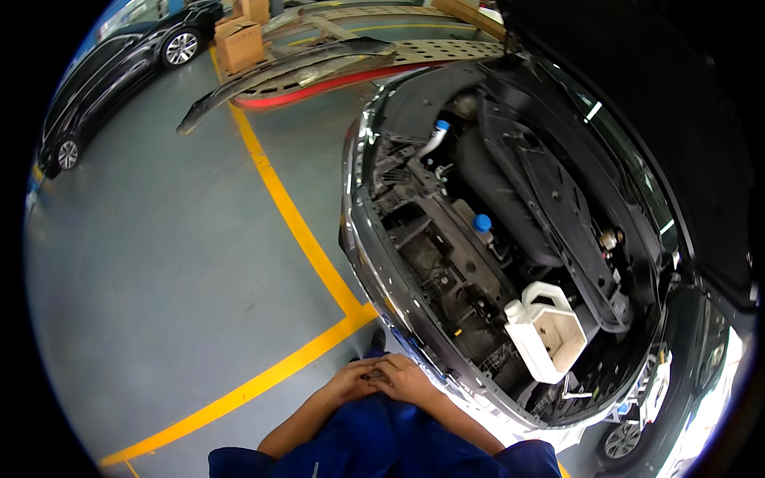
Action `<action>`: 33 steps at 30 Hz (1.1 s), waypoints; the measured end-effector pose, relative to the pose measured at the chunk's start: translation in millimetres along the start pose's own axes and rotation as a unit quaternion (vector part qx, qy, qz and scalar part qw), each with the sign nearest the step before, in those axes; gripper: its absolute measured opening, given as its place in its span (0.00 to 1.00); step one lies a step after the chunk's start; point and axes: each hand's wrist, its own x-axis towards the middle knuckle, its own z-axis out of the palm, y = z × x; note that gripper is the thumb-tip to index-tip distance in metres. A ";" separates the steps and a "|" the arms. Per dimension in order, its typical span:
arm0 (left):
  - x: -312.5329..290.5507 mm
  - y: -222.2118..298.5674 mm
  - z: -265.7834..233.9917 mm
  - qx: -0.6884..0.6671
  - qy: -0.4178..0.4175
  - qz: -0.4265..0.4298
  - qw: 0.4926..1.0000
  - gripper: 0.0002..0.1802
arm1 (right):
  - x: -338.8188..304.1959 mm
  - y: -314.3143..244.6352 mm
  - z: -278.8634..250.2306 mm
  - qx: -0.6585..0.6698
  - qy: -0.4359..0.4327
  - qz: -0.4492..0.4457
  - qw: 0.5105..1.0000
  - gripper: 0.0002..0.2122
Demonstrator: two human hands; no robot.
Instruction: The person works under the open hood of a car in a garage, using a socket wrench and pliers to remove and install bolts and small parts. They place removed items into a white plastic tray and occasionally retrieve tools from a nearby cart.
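My left hand (347, 384) and my right hand (406, 379) meet in front of my blue work clothes, beside the front of a dark car. The fingers of both are curled together. Between the fingertips there is something small and dark, too small to name. On the right, a white plastic jug (550, 338) with a cut-open side rests in the open engine bay, apart from my hands. A metal hand tool (575, 393) lies near it.
The car's bumper edge (360, 247) curves close to my right. Blue caps (482, 223) show in the bay under the raised bonnet (637, 80). A long dark trim piece (279, 76) lies on a red-edged ramp (311, 93), near cardboard boxes (239, 46). Another black car (119, 72) stands far left.
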 end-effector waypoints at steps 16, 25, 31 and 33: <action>46.0 214.3 26.8 0.122 0.278 0.242 0.921 0.12 | 304.8 212.4 -50.3 0.293 0.326 0.144 0.887 0.08; 162.3 303.8 12.5 0.440 0.279 0.152 0.840 0.30 | 340.6 247.2 -48.9 0.225 0.347 0.231 0.881 0.07; 225.6 397.5 -0.6 0.519 0.268 0.085 0.807 0.37 | 357.2 234.5 -48.5 0.159 0.354 0.266 0.882 0.07; 230.5 419.9 -1.2 0.549 0.246 0.043 0.797 0.37 | 363.5 223.2 -55.7 0.076 0.340 0.269 0.898 0.07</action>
